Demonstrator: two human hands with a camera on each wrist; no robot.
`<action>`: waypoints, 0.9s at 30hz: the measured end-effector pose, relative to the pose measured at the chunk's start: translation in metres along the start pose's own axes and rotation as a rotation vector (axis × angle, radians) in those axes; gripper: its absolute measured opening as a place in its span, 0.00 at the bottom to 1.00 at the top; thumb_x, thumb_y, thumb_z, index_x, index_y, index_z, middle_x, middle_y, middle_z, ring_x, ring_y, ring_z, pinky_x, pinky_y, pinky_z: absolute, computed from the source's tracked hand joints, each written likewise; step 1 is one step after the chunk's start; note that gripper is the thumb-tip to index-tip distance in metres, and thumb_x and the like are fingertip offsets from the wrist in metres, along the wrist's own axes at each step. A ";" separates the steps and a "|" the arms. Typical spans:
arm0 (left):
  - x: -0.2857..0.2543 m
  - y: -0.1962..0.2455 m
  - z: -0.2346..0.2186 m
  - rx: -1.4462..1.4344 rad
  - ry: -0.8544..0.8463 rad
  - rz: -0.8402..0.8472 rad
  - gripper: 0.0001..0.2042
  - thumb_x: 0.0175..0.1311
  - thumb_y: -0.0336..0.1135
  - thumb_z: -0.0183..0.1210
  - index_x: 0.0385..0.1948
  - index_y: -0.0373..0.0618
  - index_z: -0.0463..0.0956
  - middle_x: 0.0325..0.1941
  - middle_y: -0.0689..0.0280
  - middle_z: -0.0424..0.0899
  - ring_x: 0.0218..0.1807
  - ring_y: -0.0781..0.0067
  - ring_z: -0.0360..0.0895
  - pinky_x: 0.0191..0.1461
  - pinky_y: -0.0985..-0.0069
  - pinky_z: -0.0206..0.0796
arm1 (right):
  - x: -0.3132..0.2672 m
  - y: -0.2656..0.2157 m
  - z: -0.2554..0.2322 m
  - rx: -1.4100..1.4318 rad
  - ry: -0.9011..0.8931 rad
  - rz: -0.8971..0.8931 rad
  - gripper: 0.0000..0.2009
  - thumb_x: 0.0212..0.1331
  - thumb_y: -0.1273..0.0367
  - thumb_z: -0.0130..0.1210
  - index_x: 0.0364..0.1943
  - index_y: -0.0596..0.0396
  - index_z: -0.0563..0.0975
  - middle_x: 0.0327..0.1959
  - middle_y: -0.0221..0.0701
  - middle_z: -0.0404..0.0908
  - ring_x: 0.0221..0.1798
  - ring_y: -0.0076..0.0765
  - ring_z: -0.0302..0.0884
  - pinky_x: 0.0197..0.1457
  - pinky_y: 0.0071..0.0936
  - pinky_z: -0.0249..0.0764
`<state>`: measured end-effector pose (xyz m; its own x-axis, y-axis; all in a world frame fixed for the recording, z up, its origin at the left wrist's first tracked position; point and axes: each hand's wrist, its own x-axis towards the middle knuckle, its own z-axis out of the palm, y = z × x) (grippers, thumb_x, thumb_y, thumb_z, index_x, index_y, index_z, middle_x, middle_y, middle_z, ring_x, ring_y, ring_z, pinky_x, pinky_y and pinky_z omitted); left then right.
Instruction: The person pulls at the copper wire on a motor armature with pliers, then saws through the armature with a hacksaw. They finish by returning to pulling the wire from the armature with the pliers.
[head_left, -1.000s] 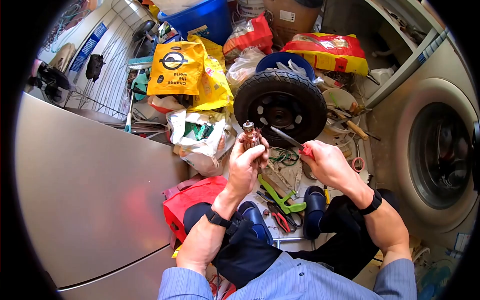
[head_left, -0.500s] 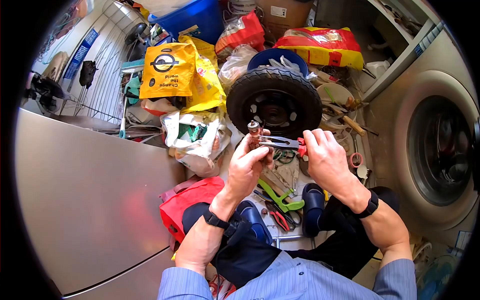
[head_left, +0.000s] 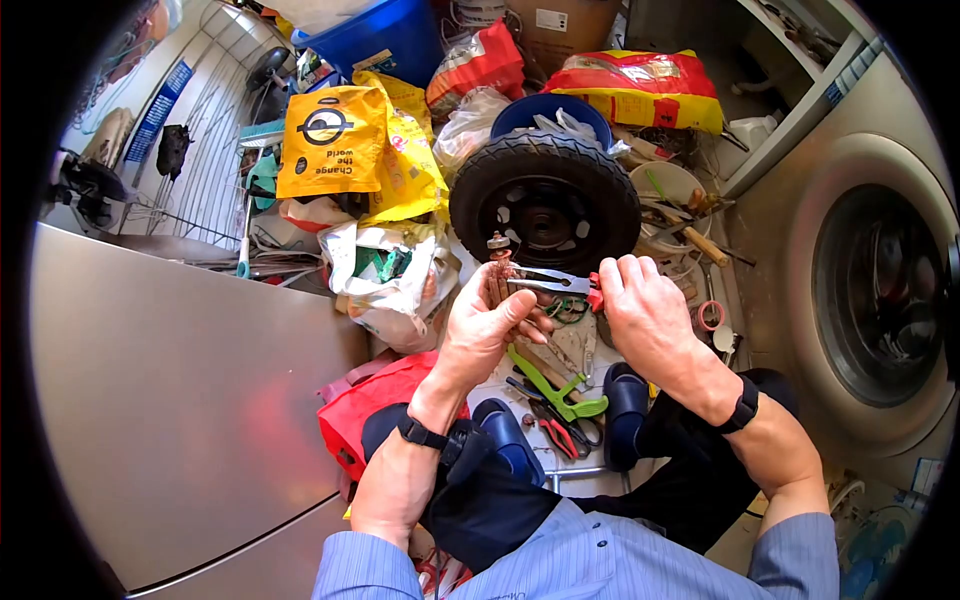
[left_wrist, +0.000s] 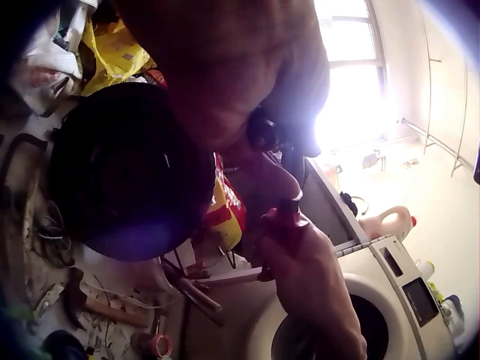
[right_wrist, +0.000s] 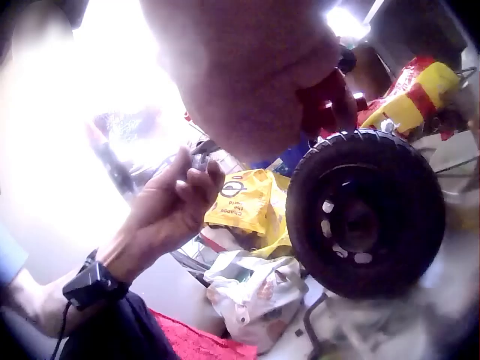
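In the head view my left hand (head_left: 480, 330) holds a small motor rotor (head_left: 499, 250) upright. It has reddish copper windings and a metal bearing on its top end; fingers and thumb hide its lower part. My right hand (head_left: 645, 312) grips the red handles of long-nose pliers (head_left: 565, 283), whose steel jaws point left and stand slightly apart at the copper windings. The left wrist view shows the right hand (left_wrist: 311, 274) around a red handle (left_wrist: 286, 217). In the right wrist view the left hand (right_wrist: 169, 202) has bent fingers around a dark, blurred part.
Beyond the hands stands a wheel with a black tyre (head_left: 480, 215). On the floor below lie a green-framed tool (head_left: 560, 395) and red-handled pliers (head_left: 558, 436), between blue slippers (head_left: 627, 415). A washing machine (head_left: 785, 270) is at right, a silver panel (head_left: 200, 400) at left, bags (head_left: 395, 290) behind.
The right hand has brought the pliers left from beside the rotor to its windings, with their jaws parted. The rotor has shifted slightly left over the last half second.
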<state>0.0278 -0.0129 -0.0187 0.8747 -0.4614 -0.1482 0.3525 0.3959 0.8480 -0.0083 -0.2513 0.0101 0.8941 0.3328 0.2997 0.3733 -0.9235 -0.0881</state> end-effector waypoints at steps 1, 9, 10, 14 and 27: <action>-0.001 0.000 -0.001 0.002 0.012 0.012 0.22 0.74 0.36 0.64 0.61 0.37 0.68 0.46 0.54 0.86 0.38 0.65 0.88 0.36 0.73 0.84 | 0.000 -0.001 -0.001 -0.007 -0.023 -0.003 0.11 0.60 0.71 0.58 0.44 0.59 0.76 0.37 0.37 0.77 0.43 0.43 0.78 0.43 0.38 0.75; -0.006 0.004 -0.001 0.014 0.042 -0.004 0.22 0.73 0.38 0.66 0.59 0.37 0.68 0.43 0.54 0.86 0.35 0.66 0.87 0.32 0.74 0.84 | -0.003 -0.004 -0.001 0.013 0.011 -0.075 0.06 0.59 0.70 0.58 0.38 0.53 0.76 0.34 0.33 0.77 0.40 0.39 0.77 0.46 0.37 0.66; -0.005 0.007 0.001 0.007 0.049 0.005 0.21 0.72 0.38 0.67 0.57 0.38 0.69 0.42 0.55 0.86 0.33 0.67 0.86 0.31 0.74 0.83 | -0.003 -0.003 -0.001 0.018 0.035 -0.087 0.05 0.59 0.70 0.58 0.36 0.52 0.76 0.34 0.33 0.77 0.39 0.39 0.77 0.45 0.37 0.67; -0.004 0.011 -0.003 -0.030 0.009 -0.029 0.16 0.70 0.34 0.68 0.51 0.40 0.73 0.35 0.61 0.84 0.27 0.74 0.82 0.25 0.78 0.75 | -0.002 0.001 0.002 0.073 0.058 -0.098 0.04 0.59 0.70 0.58 0.34 0.52 0.75 0.31 0.32 0.77 0.36 0.39 0.77 0.42 0.37 0.68; -0.006 0.010 -0.014 -0.309 -0.067 -0.278 0.05 0.69 0.25 0.60 0.40 0.46 0.73 0.24 0.72 0.69 0.18 0.86 0.58 0.16 0.85 0.48 | 0.003 -0.005 0.007 -0.008 0.196 -0.169 0.05 0.56 0.69 0.60 0.32 0.50 0.75 0.28 0.29 0.73 0.34 0.36 0.74 0.39 0.35 0.66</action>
<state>0.0311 0.0045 -0.0159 0.7122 -0.6308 -0.3078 0.6641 0.4636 0.5866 -0.0053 -0.2443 0.0045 0.7535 0.4402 0.4884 0.5108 -0.8596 -0.0133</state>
